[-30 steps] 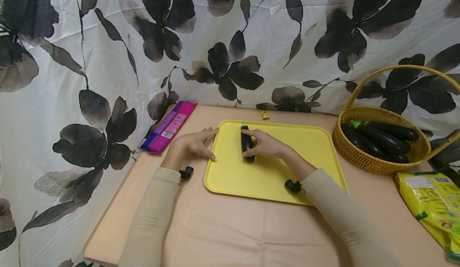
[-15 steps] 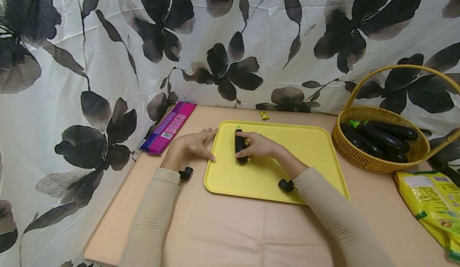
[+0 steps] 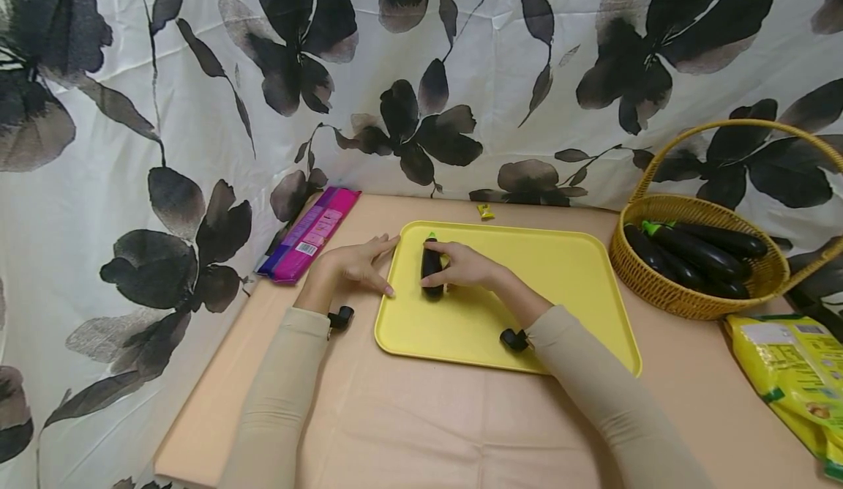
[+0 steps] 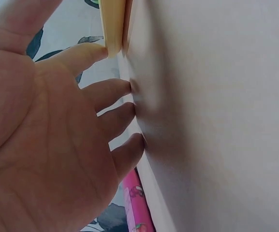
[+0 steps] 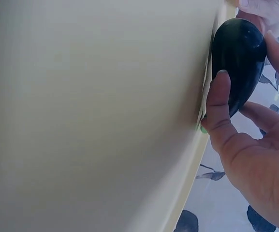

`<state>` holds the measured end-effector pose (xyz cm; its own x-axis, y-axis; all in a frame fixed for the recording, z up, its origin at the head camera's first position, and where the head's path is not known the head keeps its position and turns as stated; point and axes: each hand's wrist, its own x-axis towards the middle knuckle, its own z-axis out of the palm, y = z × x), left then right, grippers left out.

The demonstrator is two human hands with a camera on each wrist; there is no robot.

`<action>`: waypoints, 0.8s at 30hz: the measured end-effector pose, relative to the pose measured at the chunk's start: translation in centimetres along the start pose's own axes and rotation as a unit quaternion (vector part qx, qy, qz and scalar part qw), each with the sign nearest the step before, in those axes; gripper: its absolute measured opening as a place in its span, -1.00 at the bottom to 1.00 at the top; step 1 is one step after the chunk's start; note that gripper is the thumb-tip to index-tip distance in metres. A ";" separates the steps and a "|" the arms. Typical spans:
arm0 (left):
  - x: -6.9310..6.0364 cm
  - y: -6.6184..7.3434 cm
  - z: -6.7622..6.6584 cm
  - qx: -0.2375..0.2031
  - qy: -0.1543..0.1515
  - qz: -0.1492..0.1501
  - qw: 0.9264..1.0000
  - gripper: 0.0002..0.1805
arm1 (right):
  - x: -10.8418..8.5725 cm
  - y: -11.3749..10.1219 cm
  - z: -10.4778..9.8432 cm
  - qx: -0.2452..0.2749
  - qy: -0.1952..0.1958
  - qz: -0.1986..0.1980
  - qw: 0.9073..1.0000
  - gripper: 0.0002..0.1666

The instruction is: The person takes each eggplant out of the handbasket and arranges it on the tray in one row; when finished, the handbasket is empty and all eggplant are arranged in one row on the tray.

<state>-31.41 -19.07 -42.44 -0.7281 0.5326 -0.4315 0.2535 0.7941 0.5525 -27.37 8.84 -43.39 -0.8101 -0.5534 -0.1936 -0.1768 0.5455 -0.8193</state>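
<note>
A dark eggplant (image 3: 431, 273) with a green stem end lies upright in the head view on the left part of a yellow tray (image 3: 514, 328). My right hand (image 3: 464, 266) holds it between thumb and fingers from the right side; the right wrist view shows the eggplant's (image 5: 241, 55) rounded end between them. At the tray's left edge rests my left hand (image 3: 352, 262), its thumb on the rim. In the left wrist view this hand (image 4: 52, 130) has spread fingers, with fingertips on the table and one touching the tray edge (image 4: 112, 29).
A wicker basket (image 3: 678, 302) with several eggplants stands to the right, its handle raised. In front of it lies a yellow bag (image 3: 790, 379). A pink and purple packet (image 3: 309, 236) lies at the left, and a small yellow wrapper (image 3: 485, 211) behind the tray.
My right hand has moved left across the tray with the eggplant, bringing it nearer the left hand. The left hand and the tray look unmoved.
</note>
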 end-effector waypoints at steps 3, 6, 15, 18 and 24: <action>0.0 0.0 0.0 -0.004 -0.001 0.004 1.000 0.46 | 0.2 -0.1 0.2 -0.004 0.002 -0.004 1.000 0.13; 0.0 -0.1 0.0 -0.001 -0.001 0.009 1.000 0.45 | 0.3 -0.4 0.4 -0.007 0.004 -0.006 1.000 0.12; 0.3 -0.3 0.0 0.007 0.003 0.023 1.000 0.46 | 0.2 -0.9 0.5 0.003 -0.001 0.001 1.000 0.09; 0.3 -0.3 0.0 0.004 0.003 0.023 1.000 0.46 | 0.1 -0.9 0.5 0.004 -0.002 0.001 1.000 0.09; 0.2 -0.3 0.0 0.001 -0.001 0.020 1.000 0.45 | -0.3 -1.2 0.1 -0.020 0.007 -0.022 1.000 0.09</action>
<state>-31.67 -19.18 -42.66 -0.7161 0.5640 -0.4112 0.2827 0.7730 0.5680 -26.82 8.30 -42.41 -0.8088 -0.5685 -0.1506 -0.2335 0.5455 -0.8050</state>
